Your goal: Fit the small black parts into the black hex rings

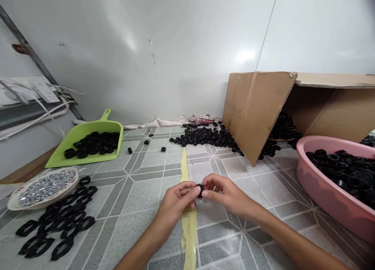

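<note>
Both hands meet above the middle of the patterned table, around one small black ring-shaped part (pixel 200 190). My left hand (pixel 179 199) pinches it from the left between thumb and fingers. From the other side, the thumb and forefinger of my right hand (pixel 223 192) close on the same part. Fingers cover most of it, so its finer shape is hidden. At the left lie several larger black rings (pixel 63 244), loosely heaped beside a white dish (pixel 11 202) of small shiny metal pieces (pixel 47 188).
A green dustpan (pixel 88 160) holds black parts. Many small black parts (pixel 202 136) spill beside a tipped cardboard box (pixel 252 109). On the right stands a pink basin (pixel 319 176) full of black rings (pixel 345 168). Yellow tape (pixel 190 238) runs along the table (pixel 131 215).
</note>
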A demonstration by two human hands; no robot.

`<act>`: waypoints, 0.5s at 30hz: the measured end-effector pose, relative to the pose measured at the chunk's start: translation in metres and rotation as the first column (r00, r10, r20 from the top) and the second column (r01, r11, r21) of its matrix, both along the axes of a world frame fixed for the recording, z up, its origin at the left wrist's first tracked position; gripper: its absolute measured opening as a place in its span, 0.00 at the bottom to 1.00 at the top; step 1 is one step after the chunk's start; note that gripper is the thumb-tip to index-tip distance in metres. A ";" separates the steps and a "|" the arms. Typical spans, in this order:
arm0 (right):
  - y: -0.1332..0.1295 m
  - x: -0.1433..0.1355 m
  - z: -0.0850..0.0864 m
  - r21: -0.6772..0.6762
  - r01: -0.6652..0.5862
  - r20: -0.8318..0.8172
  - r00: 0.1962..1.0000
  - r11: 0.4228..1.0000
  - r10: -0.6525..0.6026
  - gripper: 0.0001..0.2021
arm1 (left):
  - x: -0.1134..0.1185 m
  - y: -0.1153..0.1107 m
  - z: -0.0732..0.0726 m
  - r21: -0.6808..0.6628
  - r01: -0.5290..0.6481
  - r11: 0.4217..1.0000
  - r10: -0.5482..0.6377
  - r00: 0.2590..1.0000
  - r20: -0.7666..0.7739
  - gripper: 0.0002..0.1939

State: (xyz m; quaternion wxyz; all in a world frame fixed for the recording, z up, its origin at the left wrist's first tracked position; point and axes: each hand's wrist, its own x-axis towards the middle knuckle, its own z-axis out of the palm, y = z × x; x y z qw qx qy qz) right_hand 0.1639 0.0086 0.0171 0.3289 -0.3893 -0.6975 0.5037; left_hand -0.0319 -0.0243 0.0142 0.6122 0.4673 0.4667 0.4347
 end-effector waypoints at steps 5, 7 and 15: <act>0.002 0.001 -0.001 -0.025 0.053 0.044 0.998 0.998 -0.052 0.21 | 0.001 0.000 0.001 -0.026 -0.006 1.000 0.007 1.000 0.013 0.20; 0.001 0.001 0.001 0.020 0.030 0.065 0.997 0.999 -0.031 0.16 | 0.000 0.001 0.001 -0.012 -0.028 1.000 0.028 1.000 0.014 0.20; -0.005 -0.002 0.009 0.063 0.018 0.056 0.998 0.998 -0.021 0.13 | -0.001 0.001 0.004 -0.004 -0.016 1.000 0.016 1.000 -0.002 0.18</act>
